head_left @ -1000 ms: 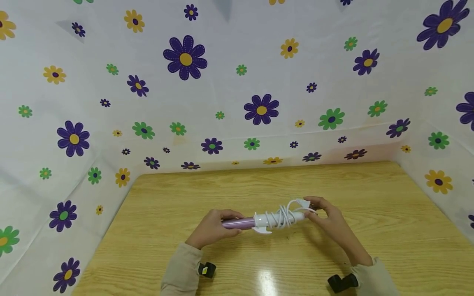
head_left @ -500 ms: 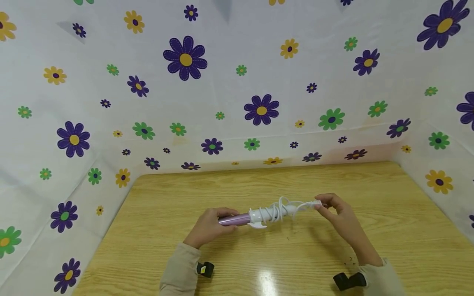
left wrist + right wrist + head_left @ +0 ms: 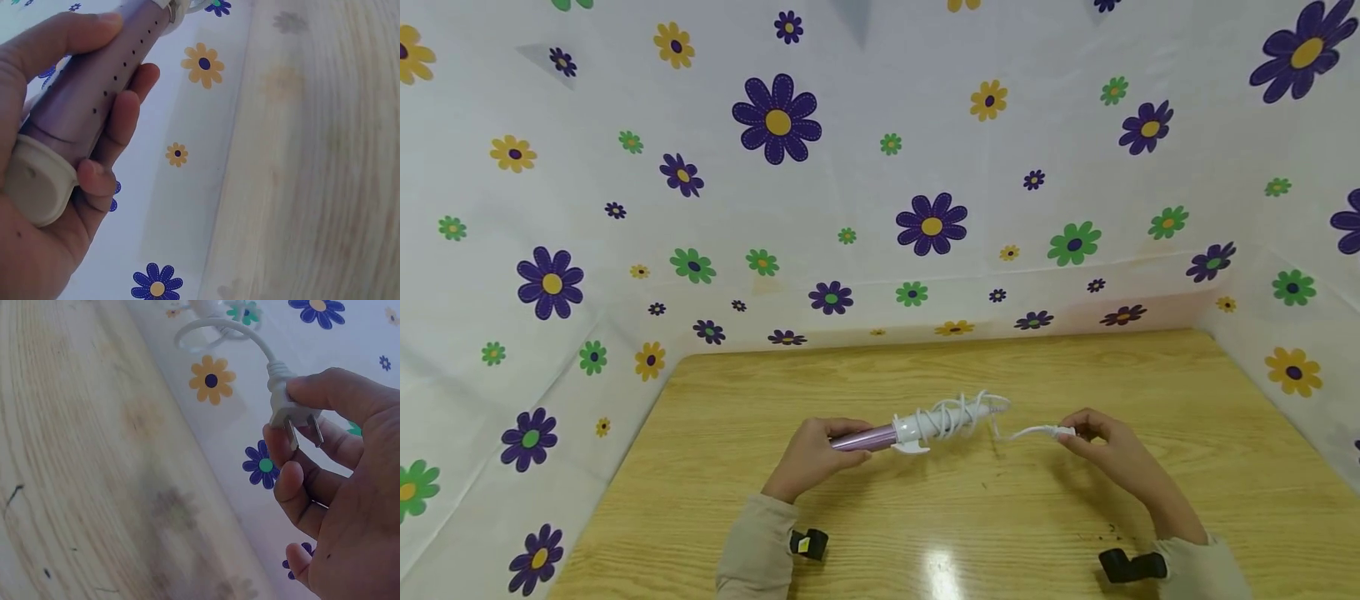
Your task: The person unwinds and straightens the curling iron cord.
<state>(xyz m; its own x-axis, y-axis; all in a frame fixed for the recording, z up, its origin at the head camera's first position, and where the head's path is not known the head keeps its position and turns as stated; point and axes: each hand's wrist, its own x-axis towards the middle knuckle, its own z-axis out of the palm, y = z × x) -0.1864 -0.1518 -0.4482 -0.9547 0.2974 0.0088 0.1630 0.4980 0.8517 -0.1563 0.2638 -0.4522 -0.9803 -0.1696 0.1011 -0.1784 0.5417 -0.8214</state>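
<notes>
The curling iron (image 3: 917, 427) is hanging just above the worktop (image 3: 970, 517), held level between both hands. It looks light and stiff, with a smooth purple barrel (image 3: 94, 94) that could slip, so a full wrap of the fingers is the safe way to hold it. The left hand (image 3: 811, 457) is gripping that barrel near its cream end cap (image 3: 34, 187). The white cord (image 3: 958, 414) is soft and bendy, looping around the white handle. The right hand (image 3: 1108, 454) is pinching the plug (image 3: 289, 406) by its hard body, prongs pointing out. Flowery cloth (image 3: 775, 117) is standing behind.
</notes>
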